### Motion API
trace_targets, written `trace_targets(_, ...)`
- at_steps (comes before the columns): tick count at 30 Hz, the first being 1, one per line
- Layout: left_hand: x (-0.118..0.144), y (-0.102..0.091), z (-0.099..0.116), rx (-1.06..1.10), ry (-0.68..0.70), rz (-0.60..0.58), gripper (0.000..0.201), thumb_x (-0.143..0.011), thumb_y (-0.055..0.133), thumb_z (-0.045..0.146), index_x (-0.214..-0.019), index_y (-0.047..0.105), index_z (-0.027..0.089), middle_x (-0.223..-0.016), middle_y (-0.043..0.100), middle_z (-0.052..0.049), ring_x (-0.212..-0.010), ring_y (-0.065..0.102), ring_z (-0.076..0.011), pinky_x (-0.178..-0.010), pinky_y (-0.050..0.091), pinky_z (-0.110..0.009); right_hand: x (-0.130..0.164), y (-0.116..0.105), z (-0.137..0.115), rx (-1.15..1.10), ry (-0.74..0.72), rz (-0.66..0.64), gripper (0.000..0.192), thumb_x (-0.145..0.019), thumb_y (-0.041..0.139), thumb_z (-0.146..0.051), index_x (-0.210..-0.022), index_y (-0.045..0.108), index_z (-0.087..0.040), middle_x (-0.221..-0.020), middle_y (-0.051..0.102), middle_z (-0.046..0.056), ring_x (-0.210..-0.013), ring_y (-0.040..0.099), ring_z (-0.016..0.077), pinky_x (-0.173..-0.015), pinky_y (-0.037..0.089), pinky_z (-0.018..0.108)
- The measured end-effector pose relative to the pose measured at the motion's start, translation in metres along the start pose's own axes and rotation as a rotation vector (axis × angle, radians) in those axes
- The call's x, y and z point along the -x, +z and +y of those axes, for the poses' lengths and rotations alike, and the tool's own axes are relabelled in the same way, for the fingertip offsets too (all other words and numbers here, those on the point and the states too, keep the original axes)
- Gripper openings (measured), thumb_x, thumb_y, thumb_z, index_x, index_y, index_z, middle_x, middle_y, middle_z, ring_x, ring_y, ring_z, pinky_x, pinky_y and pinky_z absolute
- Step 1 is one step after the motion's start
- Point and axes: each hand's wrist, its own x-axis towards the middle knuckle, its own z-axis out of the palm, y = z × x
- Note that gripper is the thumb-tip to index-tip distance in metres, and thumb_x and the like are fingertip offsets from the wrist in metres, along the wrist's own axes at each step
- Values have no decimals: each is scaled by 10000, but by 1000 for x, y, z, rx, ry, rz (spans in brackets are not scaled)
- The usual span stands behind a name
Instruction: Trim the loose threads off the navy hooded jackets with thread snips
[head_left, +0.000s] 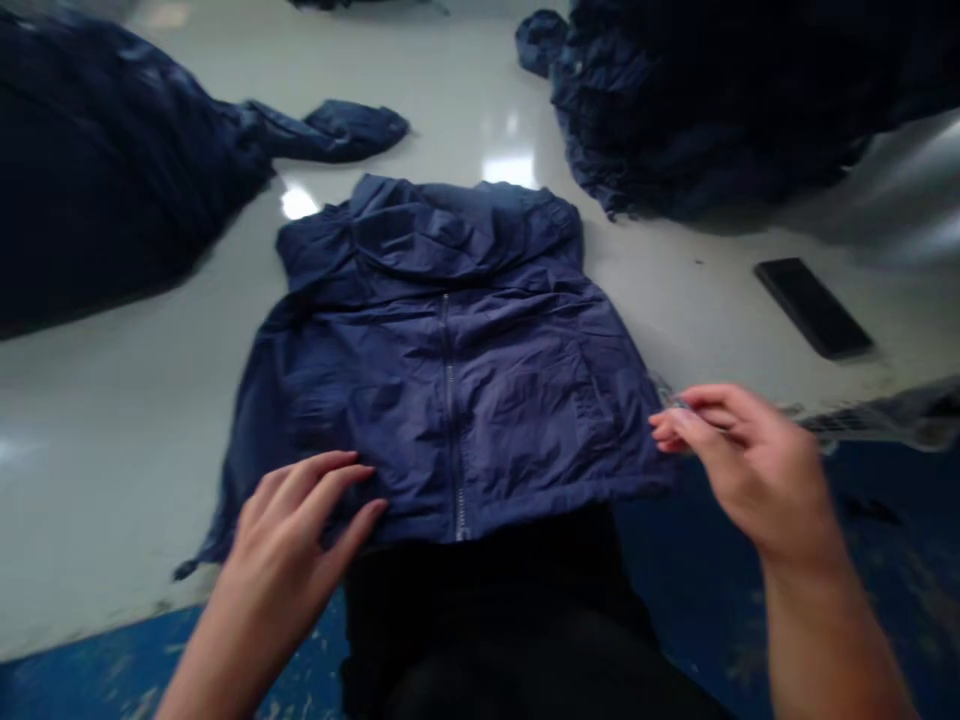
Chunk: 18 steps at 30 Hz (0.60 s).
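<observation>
A navy zip-front jacket (517, 390) lies flat on the table, its hood end away from me and its zipper closed down the middle. My left hand (300, 520) rests on the jacket's lower left part, palm down with the fingers spread. At the jacket's lower right edge, my right hand (742, 450) has its fingers pinched together. A small metallic tool (681, 403) shows at those fingertips. Most of it is hidden by the hand and blurred, so its kind is unclear.
A black phone (814, 308) lies on the white table (135, 420) to the right. Heaps of dark navy garments sit at the far left (112, 170) and far right (712, 110). The table's near edge runs just below the jacket, above a worn blue floor (885, 570).
</observation>
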Motion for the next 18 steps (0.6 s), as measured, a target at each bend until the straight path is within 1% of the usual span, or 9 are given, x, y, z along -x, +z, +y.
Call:
trace_targets(2,10,-2,5,20,-32,-25,335,-1060,593,428,-1345,667,268,-1424,656,-105,-1299,594,-348,-1081,528,-571,2,13,-16,2,-45,53,248,-936,781,-502,-1052,743,-286,-884,804,37,-770,774,244,-757,629,370)
trace_targets(3,14,-3,8,29,-49,-30,360,-1061,601,379,-1399,645,266,-1480,630,-107,-1345,571,-342,-1115,516,-561,3,22,-25,-24,-57,47,238,-936,780,-497,-1061,745,-298,-878,803,36,-795,779,266,-778,626,394)
trace_targets(6,25,-6,12,101,-84,-5,362,-1055,617,289,-1416,648,269,-1543,592,-101,-1426,524,-321,-1172,492,-523,3,58,-53,-90,-104,-73,220,-944,765,-500,-1048,748,-307,-899,810,40,-870,792,297,-805,634,419)
trace_targets(8,35,-10,8,189,-113,83,251,-1053,616,236,-1286,707,244,-1438,658,-101,-1360,580,-288,-1128,522,-463,2,85,-71,-87,-151,-194,235,-944,762,-508,-1032,749,-291,-927,820,43,-862,798,276,-778,644,380)
trace_targets(10,46,-14,0,281,-159,191,147,-1051,600,178,-1105,732,211,-1227,733,-90,-1191,666,-240,-1024,559,-391,0,111,-86,-66,-195,-326,262,-946,757,-512,-1020,745,-262,-945,823,50,-840,798,253,-765,647,348)
trace_targets(12,59,-18,-10,369,-210,314,186,-1047,570,131,-938,707,195,-1012,747,-63,-1014,708,-207,-906,576,-352,1,136,-97,-46,-237,-455,279,-957,743,-510,-1019,736,-238,-956,820,59,-834,795,248,-783,644,353)
trace_targets(14,68,-22,-18,460,-250,435,275,-1045,519,94,-831,660,193,-858,712,-39,-896,710,-194,-819,580,-347,5,157,-102,-40,-275,-550,276,-977,716,-500,-1028,728,-229,-958,815,67,-852,790,258,-799,637,371)
trace_targets(16,72,-27,-26,506,-239,508,292,-1033,498,71,-801,625,196,-803,677,-30,-876,700,-199,-811,585,-367,11,175,-103,-49,-285,-605,257,-990,700,-484,-1028,719,-230,-944,810,70,-873,784,269,-787,630,377)
trace_targets(18,71,-31,-34,464,-175,468,216,-1009,545,74,-850,625,197,-870,689,-44,-971,693,-223,-901,590,-416,16,189,-100,-63,-258,-643,236,-994,700,-466,-1018,713,-232,-932,803,70,-885,778,272,-771,625,373)
